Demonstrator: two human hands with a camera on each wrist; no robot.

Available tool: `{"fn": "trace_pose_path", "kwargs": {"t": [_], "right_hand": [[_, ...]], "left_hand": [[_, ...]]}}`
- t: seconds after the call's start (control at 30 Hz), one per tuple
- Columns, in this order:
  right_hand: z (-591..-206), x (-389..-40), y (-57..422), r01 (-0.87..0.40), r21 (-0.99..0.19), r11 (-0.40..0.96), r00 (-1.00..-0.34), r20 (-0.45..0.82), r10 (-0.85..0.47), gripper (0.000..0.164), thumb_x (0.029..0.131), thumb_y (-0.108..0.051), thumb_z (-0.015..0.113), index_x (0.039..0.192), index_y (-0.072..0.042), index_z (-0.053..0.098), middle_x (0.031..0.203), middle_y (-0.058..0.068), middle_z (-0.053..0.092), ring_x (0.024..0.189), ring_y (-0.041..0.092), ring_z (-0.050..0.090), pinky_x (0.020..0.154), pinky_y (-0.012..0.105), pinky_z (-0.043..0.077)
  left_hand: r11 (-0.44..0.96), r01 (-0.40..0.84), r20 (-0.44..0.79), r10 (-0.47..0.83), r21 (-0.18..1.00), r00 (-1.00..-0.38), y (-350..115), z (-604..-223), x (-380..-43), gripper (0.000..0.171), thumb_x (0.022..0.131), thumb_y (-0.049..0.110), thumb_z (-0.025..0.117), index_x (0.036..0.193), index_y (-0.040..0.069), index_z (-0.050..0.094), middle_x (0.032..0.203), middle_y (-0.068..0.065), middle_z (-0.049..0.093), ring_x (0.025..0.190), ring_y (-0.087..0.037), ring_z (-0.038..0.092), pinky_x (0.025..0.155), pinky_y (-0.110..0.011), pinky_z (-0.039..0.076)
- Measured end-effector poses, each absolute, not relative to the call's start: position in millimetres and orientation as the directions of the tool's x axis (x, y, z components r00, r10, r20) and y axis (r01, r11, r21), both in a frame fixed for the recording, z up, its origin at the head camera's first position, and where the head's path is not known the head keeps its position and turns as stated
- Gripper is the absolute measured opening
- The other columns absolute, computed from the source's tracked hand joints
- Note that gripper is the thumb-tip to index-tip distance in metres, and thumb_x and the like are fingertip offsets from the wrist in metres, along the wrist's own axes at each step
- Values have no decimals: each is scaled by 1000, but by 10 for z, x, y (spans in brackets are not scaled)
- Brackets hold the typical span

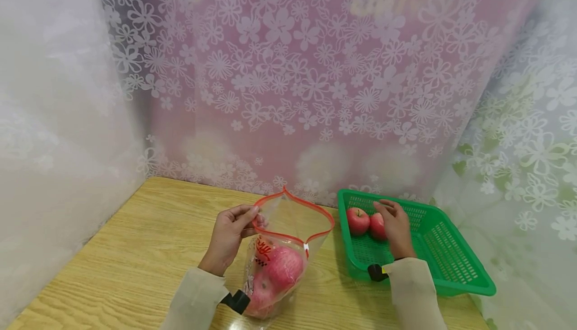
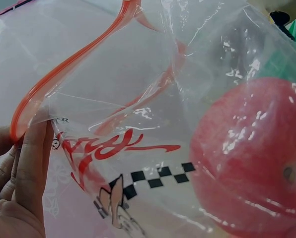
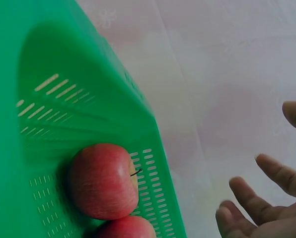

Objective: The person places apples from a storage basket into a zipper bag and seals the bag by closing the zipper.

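My left hand (image 1: 230,235) pinches the red-edged rim of a clear plastic zip bag (image 2: 153,114) between thumb and fingers. The bag's mouth gapes wide, and several red apples (image 1: 285,268) sit inside it. One apple (image 2: 252,153) shows large through the plastic in the left wrist view. Over the green basket (image 1: 455,275) is my right hand (image 1: 395,227), its fingers spread and loosely bent above two apples (image 3: 103,181). In the right wrist view these fingers stand apart from the fruit and hold nothing. In the head view the hand partly covers the right-hand apple.
The basket stands on the right of the wooden table (image 1: 135,250), beside the bag. A floral curtain (image 1: 279,94) hangs close behind the table's back edge. Pale sheeting (image 1: 58,94) hangs on the left, and another patterned sheet (image 1: 532,170) hangs on the right.
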State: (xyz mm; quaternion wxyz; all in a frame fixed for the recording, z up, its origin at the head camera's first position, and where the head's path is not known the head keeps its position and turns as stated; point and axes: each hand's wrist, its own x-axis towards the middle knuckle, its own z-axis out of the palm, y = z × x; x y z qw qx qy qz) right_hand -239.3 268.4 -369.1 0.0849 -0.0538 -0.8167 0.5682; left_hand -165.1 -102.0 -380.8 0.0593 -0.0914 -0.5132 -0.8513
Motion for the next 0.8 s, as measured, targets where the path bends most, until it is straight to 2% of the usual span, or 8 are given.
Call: {"fn": "trace_pose_path", "kwargs": {"t": [0.47, 0.7, 0.8], "right_hand": [[-3750, -2465, 2831, 65, -961, 269, -956, 18, 294, 66, 100, -42, 46, 149, 0, 30, 153, 23, 25, 140, 41, 24, 112, 56, 24], [-3805, -2520, 2923, 52, -977, 209, -947, 18, 320, 68, 101, -40, 44, 150, 3, 24, 156, 24, 17, 139, 44, 22, 113, 56, 23], [-3824, -2545, 2955, 62, -978, 200, -938, 11, 345, 68, 101, -41, 45, 149, 3, 26, 156, 23, 18, 140, 43, 20, 113, 56, 21]], "left_hand": [[-470, 182, 202, -8, 864, -979, -1022, -3810, -1649, 12, 96, 6, 59, 90, 7, 70, 74, -3, 69, 70, -13, 69, 68, -27, 58], [-468, 175, 189, -18, 866, -982, -1022, -3808, -1651, 10, 95, 6, 60, 92, 2, 68, 74, -4, 69, 69, -14, 69, 68, -27, 58], [-467, 175, 185, -23, 867, -982, -1022, -3806, -1654, 10, 95, 6, 59, 91, 2, 68, 74, -4, 69, 69, -13, 69, 67, -26, 58]]}}
